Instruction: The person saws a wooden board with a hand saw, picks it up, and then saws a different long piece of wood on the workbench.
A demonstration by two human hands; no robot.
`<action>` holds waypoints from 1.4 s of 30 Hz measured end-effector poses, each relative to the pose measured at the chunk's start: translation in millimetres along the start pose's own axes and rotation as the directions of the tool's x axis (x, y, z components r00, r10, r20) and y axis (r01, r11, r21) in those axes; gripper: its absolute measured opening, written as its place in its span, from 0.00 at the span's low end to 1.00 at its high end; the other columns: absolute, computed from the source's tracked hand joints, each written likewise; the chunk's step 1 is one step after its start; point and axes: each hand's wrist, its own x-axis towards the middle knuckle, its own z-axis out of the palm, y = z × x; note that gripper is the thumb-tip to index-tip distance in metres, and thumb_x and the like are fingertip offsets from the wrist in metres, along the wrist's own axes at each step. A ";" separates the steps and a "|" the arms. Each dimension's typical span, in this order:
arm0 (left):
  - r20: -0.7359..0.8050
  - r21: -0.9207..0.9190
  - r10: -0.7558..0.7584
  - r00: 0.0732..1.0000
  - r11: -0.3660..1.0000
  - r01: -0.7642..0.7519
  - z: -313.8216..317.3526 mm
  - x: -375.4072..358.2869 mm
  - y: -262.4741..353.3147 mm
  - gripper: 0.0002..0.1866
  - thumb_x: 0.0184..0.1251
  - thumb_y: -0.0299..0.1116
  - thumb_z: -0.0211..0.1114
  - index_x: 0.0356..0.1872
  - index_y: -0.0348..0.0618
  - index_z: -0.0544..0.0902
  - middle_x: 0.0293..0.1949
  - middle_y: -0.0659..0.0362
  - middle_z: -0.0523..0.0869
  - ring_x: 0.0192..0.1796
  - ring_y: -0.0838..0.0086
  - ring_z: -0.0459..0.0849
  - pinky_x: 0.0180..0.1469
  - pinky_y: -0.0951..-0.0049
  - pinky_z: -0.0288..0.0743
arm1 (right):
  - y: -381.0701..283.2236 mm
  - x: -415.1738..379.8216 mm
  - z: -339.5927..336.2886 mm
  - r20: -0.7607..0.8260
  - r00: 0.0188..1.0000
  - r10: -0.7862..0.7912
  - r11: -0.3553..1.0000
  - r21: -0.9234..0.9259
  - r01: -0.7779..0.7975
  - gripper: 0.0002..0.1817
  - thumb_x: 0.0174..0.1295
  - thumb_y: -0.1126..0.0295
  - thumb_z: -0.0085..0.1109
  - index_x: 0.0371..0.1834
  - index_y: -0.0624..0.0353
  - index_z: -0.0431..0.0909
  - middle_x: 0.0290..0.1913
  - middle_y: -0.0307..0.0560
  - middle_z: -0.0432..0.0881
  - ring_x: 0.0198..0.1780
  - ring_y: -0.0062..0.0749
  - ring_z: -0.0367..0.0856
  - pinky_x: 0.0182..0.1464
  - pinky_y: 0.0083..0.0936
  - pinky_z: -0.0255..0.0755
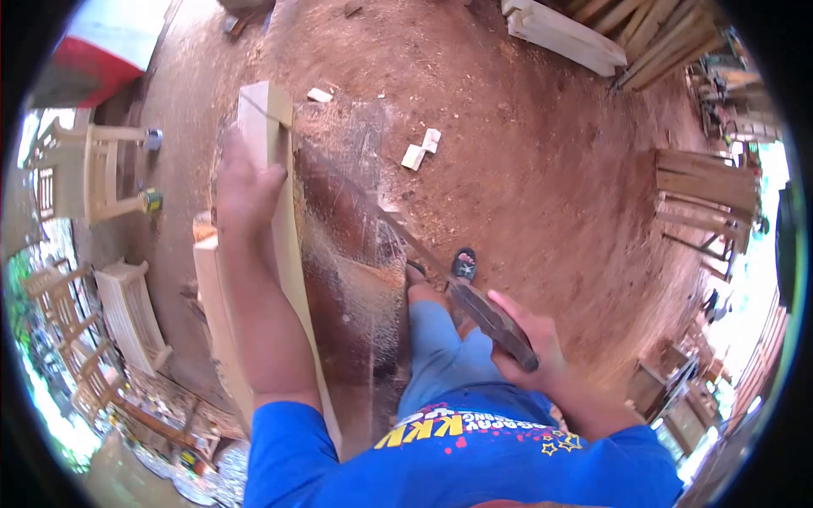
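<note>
A handsaw slants across the middle of the head view, its dark handle (495, 326) wrapped by the fingers of my right hand (532, 340). From there the thin saw blade (377, 210) runs up and left to a pale wooden beam (279, 135). The blade's far end meets the beam near its far end, where a dark line crosses the top face. Just on the near side of that line, my left hand (248, 182) grips the beam from above, thumb over its right edge. The left fingers are smeared and partly hidden.
Under the beam is a sawdust-covered dark work surface (351, 313), with a second timber (207, 279) at left. Wood offcuts (413, 157) lie ahead. Wooden chairs (97, 173) and a slatted piece (131, 313) stand left; stacked lumber (567, 38) is far right.
</note>
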 end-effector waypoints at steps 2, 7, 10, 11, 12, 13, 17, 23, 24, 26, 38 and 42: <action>0.031 0.035 -0.008 0.999 0.999 0.007 -3.1 -3.1 2.5 0.50 0.57 0.28 0.69 0.82 0.31 0.56 0.70 0.39 0.76 0.70 0.55 0.79 0.71 0.61 0.72 | 16.0 43.3 24.1 0.013 1.000 0.004 0.999 0.034 -0.004 0.42 0.53 0.77 0.64 0.77 0.50 0.69 0.57 0.58 0.87 0.51 0.55 0.90 0.52 0.43 0.83; 0.037 -0.318 0.030 0.999 0.948 -0.017 10.9 5.7 -29.4 0.47 0.58 0.27 0.70 0.81 0.32 0.59 0.66 0.39 0.79 0.65 0.54 0.83 0.68 0.60 0.75 | -45.0 228.4 80.6 0.040 0.992 -0.117 0.992 0.057 0.114 0.37 0.54 0.74 0.63 0.72 0.57 0.73 0.47 0.62 0.87 0.47 0.61 0.88 0.50 0.44 0.83; -0.001 -0.253 0.139 0.990 0.958 -0.135 13.9 19.0 -54.9 0.47 0.57 0.24 0.70 0.80 0.32 0.61 0.67 0.44 0.79 0.65 0.63 0.81 0.68 0.61 0.76 | -79.9 232.0 73.1 0.137 0.990 0.046 0.998 0.030 -0.050 0.35 0.56 0.72 0.63 0.72 0.58 0.72 0.45 0.66 0.87 0.47 0.62 0.88 0.50 0.45 0.83; 0.017 -0.415 0.149 0.989 0.901 -0.129 15.1 18.5 -57.2 0.47 0.57 0.24 0.70 0.80 0.31 0.61 0.67 0.44 0.79 0.65 0.63 0.81 0.68 0.62 0.75 | -84.7 230.6 71.8 0.123 0.992 0.036 0.998 0.042 -0.042 0.35 0.57 0.72 0.63 0.72 0.59 0.72 0.44 0.67 0.87 0.47 0.62 0.88 0.50 0.46 0.83; 0.033 -0.566 0.162 0.986 0.816 -0.115 13.1 19.3 -55.1 0.47 0.56 0.24 0.71 0.80 0.31 0.61 0.67 0.44 0.79 0.66 0.63 0.81 0.68 0.62 0.75 | -78.2 214.1 71.4 0.062 0.998 -0.008 0.998 0.057 0.005 0.36 0.56 0.72 0.64 0.73 0.58 0.71 0.45 0.66 0.87 0.47 0.62 0.89 0.49 0.46 0.83; 0.051 -0.487 0.126 0.991 0.869 -0.086 9.2 15.5 -41.9 0.47 0.56 0.25 0.71 0.80 0.30 0.61 0.67 0.42 0.80 0.66 0.58 0.81 0.69 0.63 0.75 | -61.7 186.0 70.6 0.002 0.999 -0.051 0.996 0.067 0.051 0.38 0.56 0.72 0.64 0.75 0.57 0.70 0.46 0.65 0.88 0.48 0.61 0.89 0.49 0.46 0.83; -0.002 -0.179 0.034 0.999 0.983 -0.034 2.9 2.6 -22.2 0.48 0.57 0.26 0.69 0.81 0.31 0.59 0.68 0.42 0.79 0.66 0.58 0.81 0.69 0.64 0.75 | 12.8 37.2 22.8 0.110 0.994 0.026 0.997 0.071 -0.034 0.47 0.52 0.77 0.67 0.80 0.54 0.64 0.47 0.59 0.89 0.44 0.56 0.91 0.47 0.43 0.84; -0.037 0.063 0.167 0.985 0.984 -0.165 6.4 9.5 -35.7 0.47 0.59 0.25 0.68 0.81 0.32 0.58 0.69 0.41 0.77 0.67 0.58 0.80 0.70 0.64 0.73 | 21.4 12.1 12.9 0.010 0.998 0.070 0.997 0.040 -0.070 0.43 0.51 0.78 0.65 0.77 0.52 0.71 0.51 0.58 0.89 0.48 0.55 0.91 0.50 0.38 0.84; -0.046 -0.034 0.137 0.990 0.990 -0.139 7.7 6.5 -39.8 0.46 0.59 0.24 0.68 0.81 0.32 0.59 0.70 0.42 0.76 0.67 0.58 0.80 0.69 0.63 0.74 | 29.5 56.3 28.4 0.047 0.994 0.098 0.994 0.050 -0.100 0.42 0.51 0.78 0.64 0.77 0.51 0.71 0.52 0.58 0.89 0.49 0.55 0.91 0.51 0.39 0.84; -0.069 -0.228 0.094 0.993 0.968 -0.108 13.9 4.7 -37.9 0.45 0.60 0.22 0.68 0.81 0.32 0.60 0.71 0.43 0.75 0.67 0.58 0.80 0.69 0.63 0.74 | 32.7 147.3 63.9 -0.045 0.967 -0.249 0.967 0.040 0.251 0.41 0.52 0.77 0.64 0.76 0.54 0.72 0.54 0.60 0.88 0.53 0.53 0.89 0.55 0.41 0.82; -0.109 -0.055 0.131 0.985 0.989 -0.138 11.4 12.5 -40.3 0.46 0.54 0.25 0.68 0.80 0.40 0.64 0.63 0.47 0.81 0.64 0.61 0.82 0.68 0.64 0.75 | 6.0 32.9 18.5 0.118 0.990 0.074 0.992 0.091 -0.085 0.45 0.54 0.80 0.64 0.81 0.51 0.64 0.48 0.58 0.89 0.46 0.56 0.91 0.50 0.38 0.83; -0.058 -0.117 -0.061 0.996 0.992 0.054 5.9 0.8 -8.4 0.49 0.55 0.27 0.67 0.83 0.36 0.59 0.69 0.41 0.78 0.70 0.56 0.79 0.73 0.63 0.70 | 13.6 -11.1 -3.8 0.029 1.000 0.001 1.000 0.012 -0.001 0.45 0.52 0.80 0.64 0.80 0.51 0.68 0.46 0.58 0.88 0.44 0.51 0.92 0.49 0.36 0.83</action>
